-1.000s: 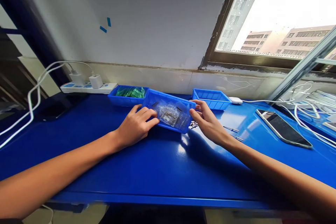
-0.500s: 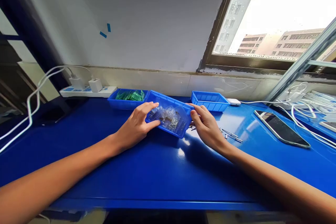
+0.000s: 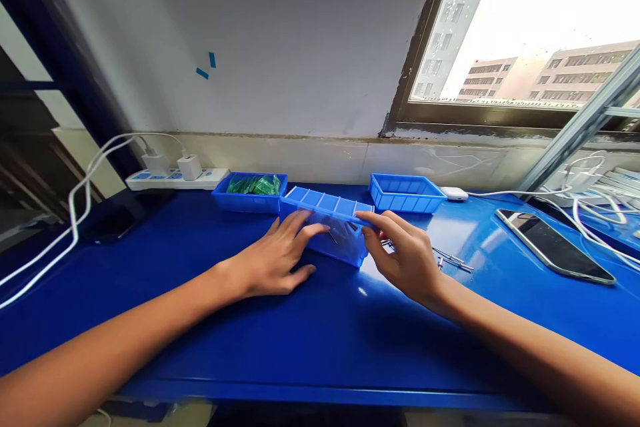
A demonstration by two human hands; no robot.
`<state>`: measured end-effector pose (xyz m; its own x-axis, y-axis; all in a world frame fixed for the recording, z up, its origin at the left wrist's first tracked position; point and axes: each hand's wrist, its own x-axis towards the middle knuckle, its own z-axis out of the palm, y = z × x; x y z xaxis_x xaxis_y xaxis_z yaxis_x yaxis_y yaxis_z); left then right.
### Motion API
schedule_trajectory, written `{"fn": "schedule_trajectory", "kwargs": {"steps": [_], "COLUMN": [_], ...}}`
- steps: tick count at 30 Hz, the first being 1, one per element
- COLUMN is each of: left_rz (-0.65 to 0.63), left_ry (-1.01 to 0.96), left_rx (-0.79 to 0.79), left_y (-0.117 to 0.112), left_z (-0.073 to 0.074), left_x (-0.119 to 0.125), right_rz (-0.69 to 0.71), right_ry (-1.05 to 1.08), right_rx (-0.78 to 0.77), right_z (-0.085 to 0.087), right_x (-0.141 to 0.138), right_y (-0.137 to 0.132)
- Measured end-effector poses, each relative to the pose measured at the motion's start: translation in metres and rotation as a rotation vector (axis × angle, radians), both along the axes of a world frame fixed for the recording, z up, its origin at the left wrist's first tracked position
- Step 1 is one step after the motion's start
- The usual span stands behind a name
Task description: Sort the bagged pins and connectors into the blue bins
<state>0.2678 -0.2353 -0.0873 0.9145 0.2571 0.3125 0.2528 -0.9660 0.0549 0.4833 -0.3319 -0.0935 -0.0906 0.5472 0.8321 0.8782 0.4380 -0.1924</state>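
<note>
A blue plastic bin (image 3: 325, 203) is tipped up on its side in the middle of the blue table, its ribbed wall uppermost and its opening turned toward me. My right hand (image 3: 403, 250) pinches the bin's right end by the rim, thumb below and fingers on top. At the left part of the opening is my left hand (image 3: 280, 253), fingers spread and thumb apart, fingertips by the rim. A thin dark metal piece shows inside the bin near my left fingertips; most of the contents are hidden. Several metal screws (image 3: 453, 260) lie on the table behind my right hand.
A blue bin (image 3: 250, 203) with green plastic packets stands at the back left, near a white power strip (image 3: 210, 178). Another blue bin (image 3: 407, 200) stands at the back right beside a small white case (image 3: 454, 193). A phone (image 3: 555, 245) and white cables (image 3: 593, 220) lie at right.
The bin has tipped up from a slanted position, so its ribbed side now faces up. My left hand has left its hold on the left side and spread its fingers at the opening.
</note>
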Motion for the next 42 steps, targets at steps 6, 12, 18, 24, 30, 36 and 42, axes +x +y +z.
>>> {"fn": "schedule_trajectory", "kwargs": {"steps": [6, 12, 18, 24, 30, 36, 42], "left_rz": [0.096, 0.117, 0.151, 0.126, 0.083, 0.117, 0.113], "left_ry": [0.061, 0.129, 0.109, 0.07, 0.037, 0.144, 0.14], "left_rx": [-0.075, -0.019, 0.084, 0.136, 0.006, -0.089, -0.127], "left_y": [-0.004, -0.009, -0.009, -0.006, -0.017, -0.019, -0.02], "left_z": [0.0, 0.004, -0.003, -0.001, 0.003, -0.001, 0.003], "left_x": [0.005, 0.008, 0.012, 0.01, 0.011, 0.019, 0.018], "right_rz": [-0.002, 0.014, 0.011, -0.031, -0.037, -0.016, -0.111], "right_ry": [-0.083, -0.104, -0.105, -0.07, 0.029, 0.154, 0.051], "right_rx": [0.084, 0.115, 0.131, 0.067, -0.043, -0.203, -0.234], "right_z": [-0.001, 0.0, -0.002, -0.005, -0.003, -0.005, -0.02], "right_x": [-0.002, -0.003, -0.001, 0.003, 0.006, 0.0, 0.001], "right_y": [-0.002, 0.0, 0.005, 0.006, 0.007, 0.006, 0.01]}}
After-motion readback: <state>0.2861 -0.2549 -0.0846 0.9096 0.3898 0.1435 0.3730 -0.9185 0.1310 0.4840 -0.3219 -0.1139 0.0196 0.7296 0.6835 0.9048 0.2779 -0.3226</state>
